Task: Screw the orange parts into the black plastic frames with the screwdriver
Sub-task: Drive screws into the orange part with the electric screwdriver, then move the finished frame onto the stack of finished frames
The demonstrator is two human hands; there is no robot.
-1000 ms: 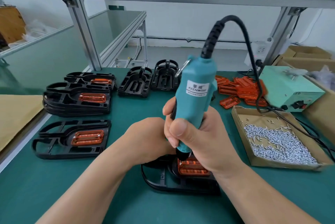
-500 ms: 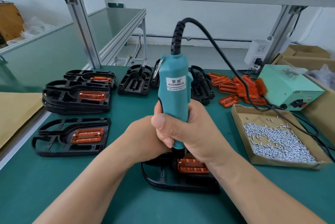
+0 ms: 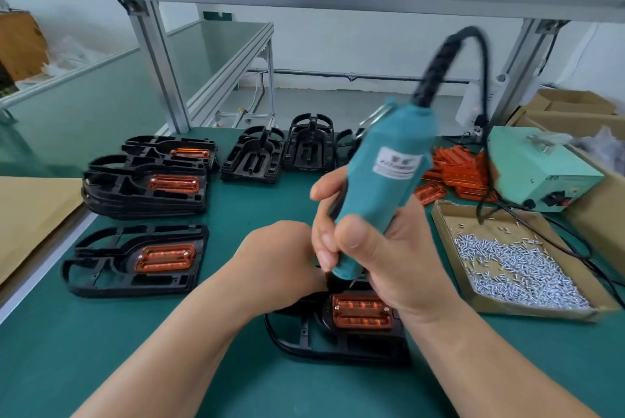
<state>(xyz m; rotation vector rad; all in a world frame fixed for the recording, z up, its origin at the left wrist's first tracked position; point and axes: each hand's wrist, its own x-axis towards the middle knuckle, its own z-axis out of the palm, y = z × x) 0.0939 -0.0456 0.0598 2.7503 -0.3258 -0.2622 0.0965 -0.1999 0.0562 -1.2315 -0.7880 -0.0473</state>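
Note:
My right hand grips a teal electric screwdriver that leans to the upper right and is blurred. Its black tip sits at the far edge of an orange part. This part lies in a black plastic frame on the green mat right in front of me. My left hand lies at the frame's far left side beside the tip. Its fingers are hidden behind my right hand, so what they hold does not show.
At the left lie a frame with an orange part and a stack of such frames. Empty frames stand at the back. Loose orange parts, a cardboard tray of screws and a green power box are on the right.
The screwdriver has tipped from upright to leaning right, with its cable swinging right. Both hands stay over the same frame.

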